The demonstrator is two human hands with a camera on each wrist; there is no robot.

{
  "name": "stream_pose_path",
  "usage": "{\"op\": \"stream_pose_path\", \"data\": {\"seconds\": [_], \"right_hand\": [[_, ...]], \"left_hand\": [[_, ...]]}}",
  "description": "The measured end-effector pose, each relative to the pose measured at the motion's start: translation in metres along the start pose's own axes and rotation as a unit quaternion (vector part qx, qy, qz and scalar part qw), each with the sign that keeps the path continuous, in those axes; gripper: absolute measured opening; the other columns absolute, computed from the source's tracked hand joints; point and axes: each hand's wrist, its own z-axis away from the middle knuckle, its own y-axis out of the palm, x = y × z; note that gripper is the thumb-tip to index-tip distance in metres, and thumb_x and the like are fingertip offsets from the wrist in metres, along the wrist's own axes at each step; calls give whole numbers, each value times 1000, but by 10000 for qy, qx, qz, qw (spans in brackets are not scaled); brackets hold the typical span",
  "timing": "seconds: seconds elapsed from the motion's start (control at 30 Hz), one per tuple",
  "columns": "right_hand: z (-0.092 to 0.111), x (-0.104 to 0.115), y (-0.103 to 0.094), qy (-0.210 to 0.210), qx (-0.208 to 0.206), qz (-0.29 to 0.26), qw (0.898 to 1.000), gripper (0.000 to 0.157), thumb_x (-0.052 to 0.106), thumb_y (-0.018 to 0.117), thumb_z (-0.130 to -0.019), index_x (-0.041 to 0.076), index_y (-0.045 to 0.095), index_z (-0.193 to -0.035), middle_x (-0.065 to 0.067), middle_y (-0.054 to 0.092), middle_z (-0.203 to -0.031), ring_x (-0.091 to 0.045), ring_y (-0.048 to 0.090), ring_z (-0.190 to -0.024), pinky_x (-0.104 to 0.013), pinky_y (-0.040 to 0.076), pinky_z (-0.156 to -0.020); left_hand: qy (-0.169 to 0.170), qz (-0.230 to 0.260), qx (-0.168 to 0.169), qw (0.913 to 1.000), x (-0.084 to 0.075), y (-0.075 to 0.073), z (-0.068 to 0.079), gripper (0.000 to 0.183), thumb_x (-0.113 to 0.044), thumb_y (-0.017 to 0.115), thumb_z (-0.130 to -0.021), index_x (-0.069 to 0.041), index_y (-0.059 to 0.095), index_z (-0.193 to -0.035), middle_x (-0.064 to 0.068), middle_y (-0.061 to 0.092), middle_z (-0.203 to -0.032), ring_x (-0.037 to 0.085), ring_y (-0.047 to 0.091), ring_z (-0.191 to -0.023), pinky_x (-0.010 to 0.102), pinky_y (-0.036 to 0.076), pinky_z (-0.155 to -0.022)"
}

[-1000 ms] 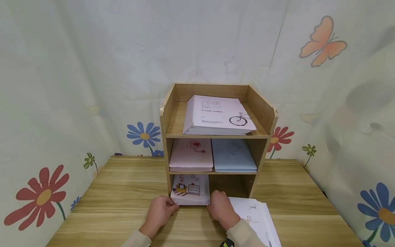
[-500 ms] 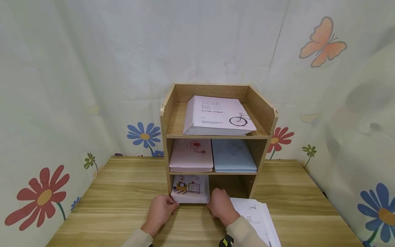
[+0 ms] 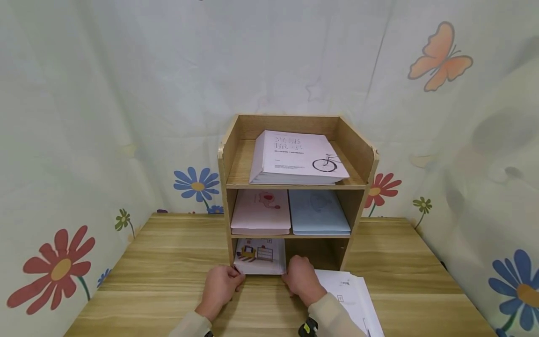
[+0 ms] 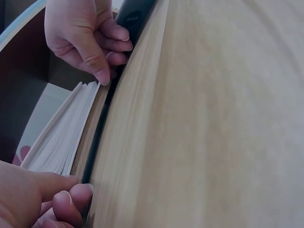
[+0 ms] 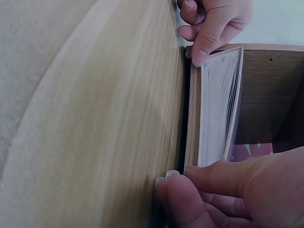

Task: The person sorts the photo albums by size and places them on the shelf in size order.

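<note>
A white book [image 3: 258, 261] with a cartoon cover lies flat in the left half of the bottom level of a small wooden shelf [image 3: 296, 186]. Its page block [image 5: 219, 111] faces the shelf's front edge in the right wrist view. My left hand [image 3: 220, 286] grips the book's front left corner, thumb at the page edge and other fingers curled below. At the front right corner my right hand [image 3: 303, 281] does the same, with its thumb [image 5: 213, 176] along the lower edge. Partly under my right forearm, another white book [image 3: 347, 297] lies on the table.
A thick white stack with a bicycle picture [image 3: 299, 157] rests on the top level. Pink booklets [image 3: 261, 213] and blue booklets [image 3: 317, 213] lie side by side on the middle level. The wood-grain table [image 3: 177, 243] meets a flower-printed curtain [image 3: 147, 93] behind the shelf.
The book has slid slightly deeper into the bottom level, its front edge now about level with the shelf's front. Both hands have edged forward with it.
</note>
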Motion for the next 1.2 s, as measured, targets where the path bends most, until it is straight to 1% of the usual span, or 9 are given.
{"op": "stream_pose_path", "data": {"seconds": [0.27, 0.47, 0.67, 0.73, 0.9, 0.97, 1.07, 1.13, 1.2], "right_hand": [[-2, 0, 1, -32, -62, 10, 10000, 33, 6, 75, -88, 8, 59, -58, 2, 49, -42, -13, 54, -45, -29, 52, -52], [-4, -1, 1, -98, -136, 135, 9998, 35, 8, 77, -86, 9, 59, -56, 3, 49, -41, -13, 57, -49, -33, 57, -59], [-4, -1, 3, 25, 10, -57, 10000, 33, 7, 74, -88, 7, 59, -59, 3, 49, -39, -10, 53, -39, -27, 51, -50], [-4, -1, 3, 95, 51, -90, 9999, 31, 7, 74, -89, 6, 61, -61, 3, 49, -40, -10, 52, -37, -26, 49, -48], [-4, -1, 4, 167, 51, 68, 9998, 28, 11, 74, -89, 4, 63, -64, 1, 51, -45, -13, 56, -47, -29, 54, -56], [-3, -2, 3, 125, 15, 115, 9999, 31, 13, 74, -88, 6, 62, -61, 2, 51, -46, -13, 55, -48, -29, 53, -55], [0, -3, 2, 31, -4, -43, 10000, 40, 12, 73, -89, 10, 57, -52, 4, 50, -42, -10, 53, -39, -26, 49, -48], [2, -4, 0, -15, 51, -301, 9995, 45, 11, 72, -89, 12, 54, -48, 6, 49, -37, -7, 50, -32, -24, 44, -41], [5, -6, -3, -94, 89, -518, 9986, 47, 11, 72, -90, 12, 55, -46, 7, 48, -35, -4, 48, -28, -23, 41, -38]], "left_hand": [[-205, 11, 20, 9998, 2, 3, -1, 34, -23, 79, -90, -16, 73, -57, -8, 60, -46, 2, 45, -38, 23, 39, -41], [-323, -35, 83, 9994, 0, 3, -1, 36, -27, 77, -92, -17, 72, -58, -8, 59, -45, 2, 46, -36, 24, 40, -40], [-277, -127, 75, 9995, 0, 3, -1, 35, -28, 77, -92, -16, 72, -59, -8, 60, -46, 2, 45, -35, 25, 40, -40], [-300, -63, 131, 9994, 0, 3, -1, 34, -27, 77, -92, -16, 73, -60, -8, 60, -46, 2, 46, -34, 24, 41, -39], [-332, 247, 367, 9985, 1, 1, 0, 32, -23, 77, -92, -13, 73, -62, -5, 63, -50, 3, 48, -33, 25, 44, -36], [-311, 349, 463, 9978, 0, 0, 0, 31, -22, 76, -93, -12, 73, -64, -4, 63, -52, 3, 49, -33, 26, 45, -36], [-276, 484, 620, 9965, -1, -2, 2, 30, -20, 75, -93, -10, 74, -65, -3, 64, -54, 3, 49, -34, 26, 46, -35], [-250, 578, 717, 9954, -3, -4, 4, 28, -18, 75, -93, -7, 74, -68, -1, 64, -56, 3, 50, -35, 27, 46, -35], [-209, 634, 795, 9946, -6, -5, 7, 25, -16, 74, -94, -5, 74, -71, -1, 65, -57, 4, 51, -36, 27, 47, -35]]}}
